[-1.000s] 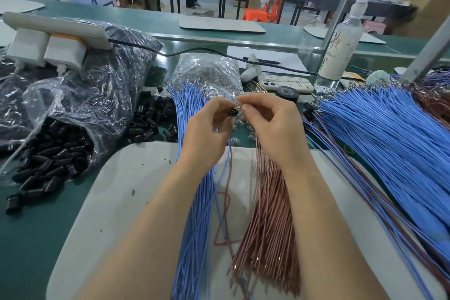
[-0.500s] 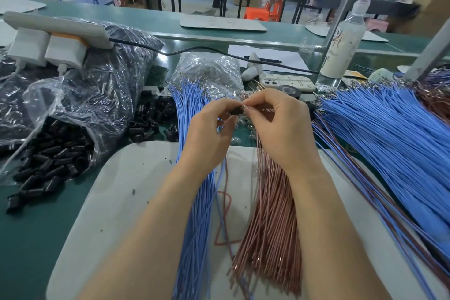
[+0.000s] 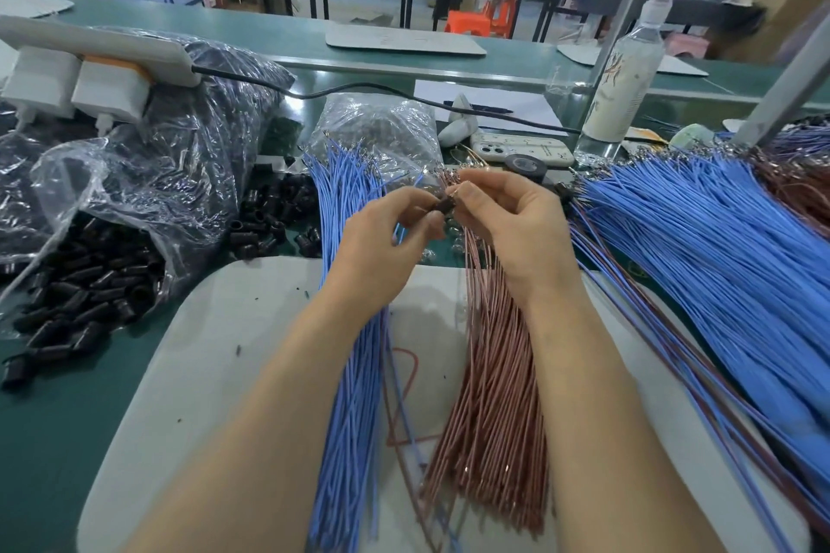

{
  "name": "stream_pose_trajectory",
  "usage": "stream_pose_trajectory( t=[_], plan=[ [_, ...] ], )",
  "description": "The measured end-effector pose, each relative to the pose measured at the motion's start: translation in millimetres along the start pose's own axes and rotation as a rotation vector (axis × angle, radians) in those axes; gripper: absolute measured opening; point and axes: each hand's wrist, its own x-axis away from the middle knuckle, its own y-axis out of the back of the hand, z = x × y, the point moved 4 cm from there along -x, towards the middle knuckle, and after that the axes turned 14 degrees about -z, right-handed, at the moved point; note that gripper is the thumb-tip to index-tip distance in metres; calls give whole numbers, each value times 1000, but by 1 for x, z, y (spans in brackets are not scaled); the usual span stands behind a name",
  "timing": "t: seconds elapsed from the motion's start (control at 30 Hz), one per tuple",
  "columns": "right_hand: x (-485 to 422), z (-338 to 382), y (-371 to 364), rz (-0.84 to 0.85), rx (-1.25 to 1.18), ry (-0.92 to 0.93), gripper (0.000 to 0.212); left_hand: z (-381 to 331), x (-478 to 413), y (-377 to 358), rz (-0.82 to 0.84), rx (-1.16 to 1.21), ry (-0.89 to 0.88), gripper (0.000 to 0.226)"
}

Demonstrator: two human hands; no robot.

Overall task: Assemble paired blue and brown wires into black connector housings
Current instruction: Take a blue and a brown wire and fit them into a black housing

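In the past second the black housing (image 3: 446,206) has barely moved, held above the table (image 3: 54,418) over the far ends of the blue wires (image 3: 355,373) and brown wires (image 3: 494,395). A wire is probably being seated. The left hand (image 3: 386,238) grip pinches the housing, and the right hand (image 3: 507,220) grip pinches its right end, fingers curled.

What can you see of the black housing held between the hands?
The black housing is a small, dark, stubby piece, plastic by its look, and fingers hide most of it. The left hand pinches it from the left, and the right hand pinches at its right end. It is held in the air above the far ends of the blue wires and brown wires. Whether any wire is seated in it is too small to tell.
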Motion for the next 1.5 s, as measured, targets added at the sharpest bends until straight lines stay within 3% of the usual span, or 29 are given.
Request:
stream_pose_trajectory(
  t=[0.13,0.33,0.6,0.7,0.83,1.0,1.27,1.5],
  plan=[
    [-2,-10,-1,4,-60,-123,13,1,0,0,39,20,38,12],
    [-1,-14,-5,19,-130,-143,11,0,1,0,24,25,57,8],
    [-3,-11,-3,20,265,109,14,6,1,-4,48,-36,86,13],
    [-4,-3,2,-49,360,236,8,9,0,-5,22,-95,50,14],
    [-4,1,9,-143,357,269,10,12,-2,-4,-34,-12,108,13],
    [0,-2,1,13,303,170,13,9,-1,-4,-27,91,128,21],
    [3,5,-3,44,335,294,15,6,0,-4,-12,155,118,31],
    [8,13,-5,55,402,406,12,6,0,-4,0,176,122,21]
  ],
)
